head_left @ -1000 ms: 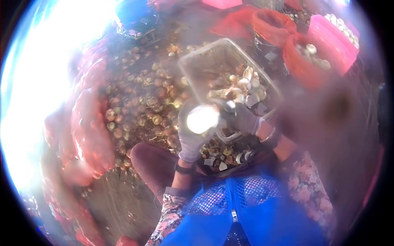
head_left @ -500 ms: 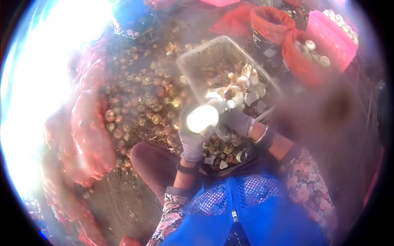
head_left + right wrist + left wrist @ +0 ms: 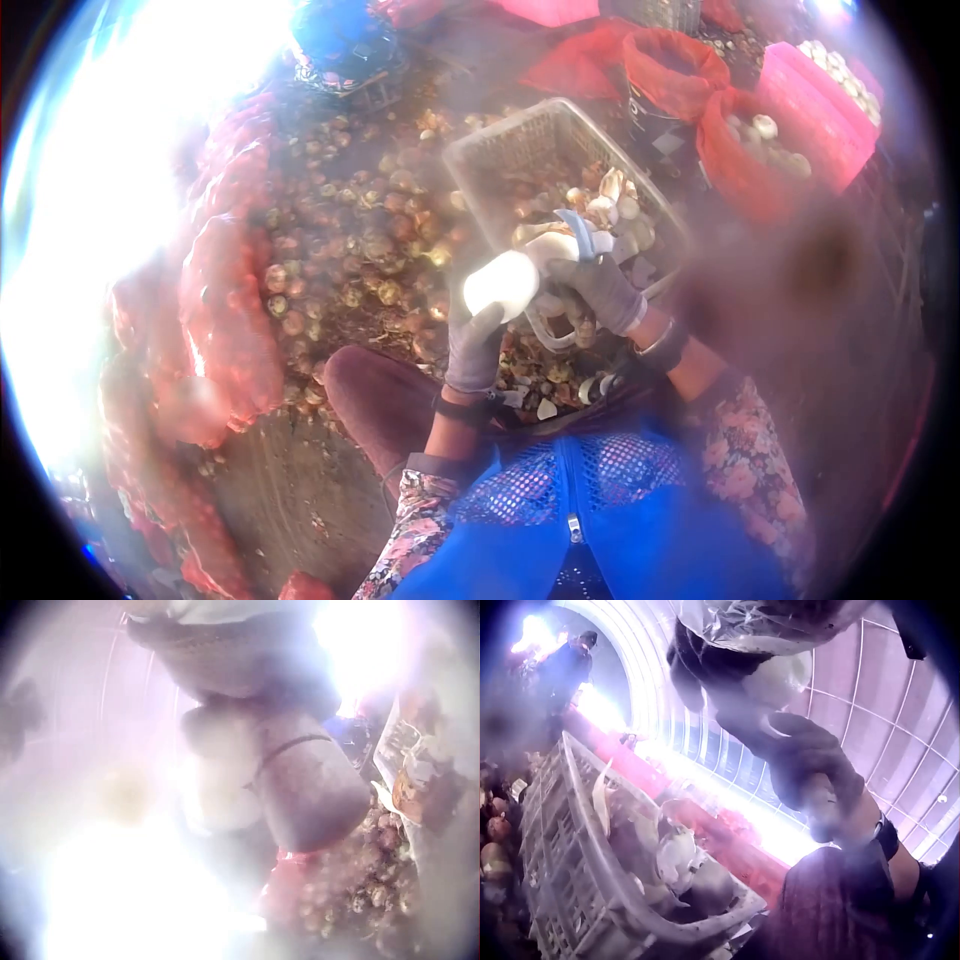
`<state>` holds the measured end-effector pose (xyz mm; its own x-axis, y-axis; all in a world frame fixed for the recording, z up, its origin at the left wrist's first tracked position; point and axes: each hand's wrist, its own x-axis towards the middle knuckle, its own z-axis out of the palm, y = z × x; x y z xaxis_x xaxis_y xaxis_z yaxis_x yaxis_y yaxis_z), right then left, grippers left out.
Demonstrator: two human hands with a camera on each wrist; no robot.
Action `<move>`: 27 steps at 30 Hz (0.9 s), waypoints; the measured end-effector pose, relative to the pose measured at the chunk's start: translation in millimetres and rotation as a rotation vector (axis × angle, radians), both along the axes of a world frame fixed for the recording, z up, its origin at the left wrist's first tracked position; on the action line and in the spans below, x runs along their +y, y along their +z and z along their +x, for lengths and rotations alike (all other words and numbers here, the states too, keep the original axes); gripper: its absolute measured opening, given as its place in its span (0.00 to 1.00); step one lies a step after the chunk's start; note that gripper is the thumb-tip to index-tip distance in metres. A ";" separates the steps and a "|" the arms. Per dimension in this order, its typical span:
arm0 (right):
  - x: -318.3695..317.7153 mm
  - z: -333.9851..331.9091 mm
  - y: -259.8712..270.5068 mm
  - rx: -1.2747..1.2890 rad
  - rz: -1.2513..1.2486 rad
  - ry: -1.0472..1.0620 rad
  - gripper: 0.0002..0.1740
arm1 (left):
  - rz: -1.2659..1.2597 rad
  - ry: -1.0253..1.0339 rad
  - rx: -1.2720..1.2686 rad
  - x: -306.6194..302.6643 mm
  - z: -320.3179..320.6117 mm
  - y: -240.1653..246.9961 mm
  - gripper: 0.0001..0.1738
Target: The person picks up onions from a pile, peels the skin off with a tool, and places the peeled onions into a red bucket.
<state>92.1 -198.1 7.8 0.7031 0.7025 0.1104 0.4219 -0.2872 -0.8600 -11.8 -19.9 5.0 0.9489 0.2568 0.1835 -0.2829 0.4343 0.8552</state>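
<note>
In the head view, my gloved left hand holds a peeled white onion, glaring bright, with the thumb on its near side. My gloved right hand is close beside it on the right, over the near end of a pale plastic crate. A curved blue-grey strip stands up at the right fingertips, pinched there; I cannot tell whether it is a blade or a peel. The left wrist view shows the onion between both gloves, while glare washes out much of the right wrist view.
White peelings lie in the crate. Loose unpeeled onions cover the ground to the left, beside stuffed red net sacks. At the back right stand a red bag with white onions and a pink crate.
The right hand has shifted up and slightly right, apart from the left. The curved blue-grey strip now shows at its fingertips. The left hand keeps the bright onion in nearly the same place.
</note>
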 end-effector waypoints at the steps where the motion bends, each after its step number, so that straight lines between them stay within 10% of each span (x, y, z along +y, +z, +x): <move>1: 4.6 -4.2 4.3 0.097 0.037 -0.074 0.17 | -0.046 0.020 0.052 -1.0 0.5 0.1 0.48; 2: 5.7 -11.9 10.8 0.333 0.172 -0.151 0.16 | -0.096 0.041 0.099 -2.4 0.6 0.2 0.47; 8: 27.9 3.0 -28.8 -0.660 0.293 -0.174 0.16 | -0.308 -0.098 0.095 5.1 12.2 -47.7 0.34; 11: -3.3 13.5 2.0 -0.200 -0.124 -0.015 0.10 | -0.356 -0.219 0.112 9.6 6.7 -37.5 0.38; 17: -15.0 34.3 18.4 0.214 -0.100 -0.322 0.15 | 0.610 0.220 -0.072 1.2 14.1 -18.0 0.25; 24: 6.5 21.5 -24.1 -1.315 -0.356 -0.135 0.23 | -0.242 -0.125 0.103 7.8 0.9 -15.9 0.43; 27: 23.4 -7.5 -18.6 -0.447 0.079 -0.007 0.29 | -0.055 0.034 0.095 3.8 -1.8 -10.8 0.43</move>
<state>84.6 -174.7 -10.8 0.5787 0.6753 0.4573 0.7552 -0.2319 -0.6131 -13.7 -16.0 -5.8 0.9519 0.2963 0.0776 -0.2169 0.4731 0.8539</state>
